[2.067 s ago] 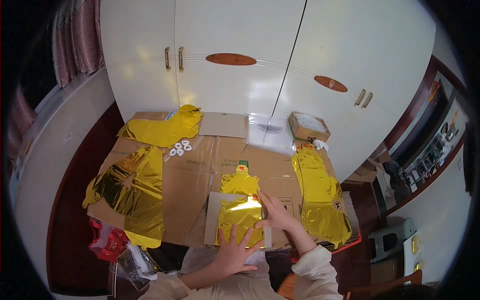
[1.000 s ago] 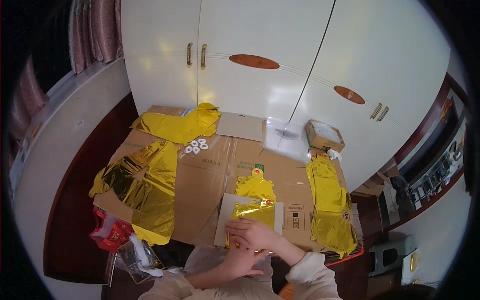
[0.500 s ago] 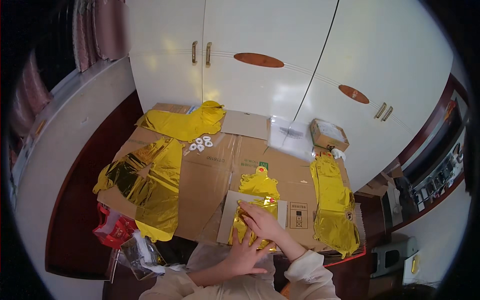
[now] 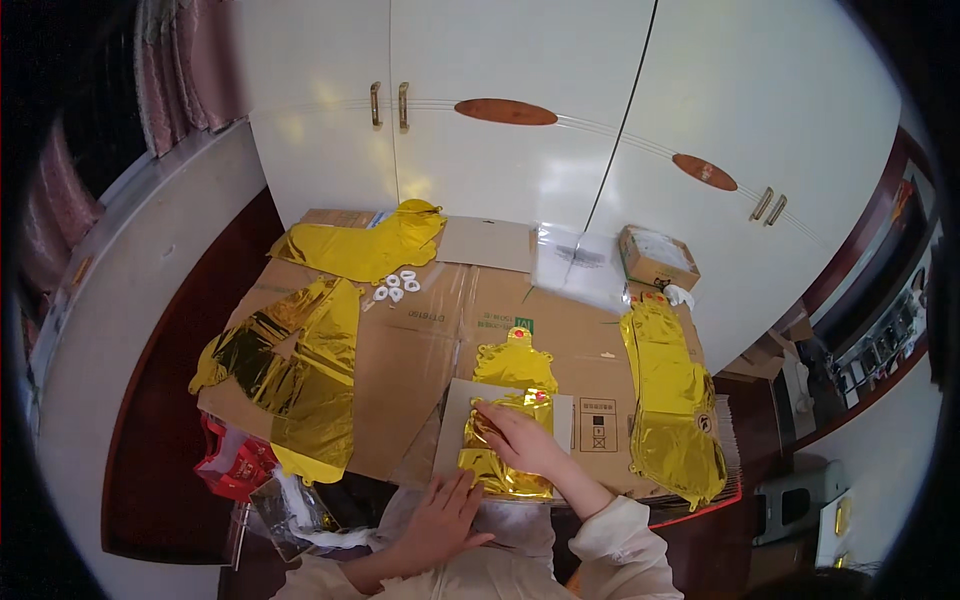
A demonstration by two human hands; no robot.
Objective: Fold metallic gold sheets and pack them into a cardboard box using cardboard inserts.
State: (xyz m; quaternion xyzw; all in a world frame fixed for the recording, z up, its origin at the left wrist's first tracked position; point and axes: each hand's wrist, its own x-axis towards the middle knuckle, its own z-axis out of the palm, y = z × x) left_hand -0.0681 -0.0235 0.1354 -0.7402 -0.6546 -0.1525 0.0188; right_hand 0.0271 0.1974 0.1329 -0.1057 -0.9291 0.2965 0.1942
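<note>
Left hand (image 4: 445,515): fingers extended, grasping nothing, fingertips at the foil's near end. Right hand (image 4: 528,442): palm down, gripping nothing, pressed on the foil. Gold foil (image 4: 512,482): creased, lying over grey card (image 4: 450,432), near edge of cardboard (image 4: 400,390); probably best smoothed with light, even strokes, edges kept square. Beyond: white rings (image 4: 396,294), carton (image 4: 660,258).

The foil (image 4: 516,372) is shiny gold with red spots, the card (image 4: 452,415) pale grey. The cardboard (image 4: 400,370) is brown, marked with green and dark print. The rings (image 4: 394,283) are white, the bag (image 4: 235,460) red, the sleeves (image 4: 620,545) cream, the cupboard (image 4: 480,50) white with reddish-brown ovals (image 4: 505,112).
</note>
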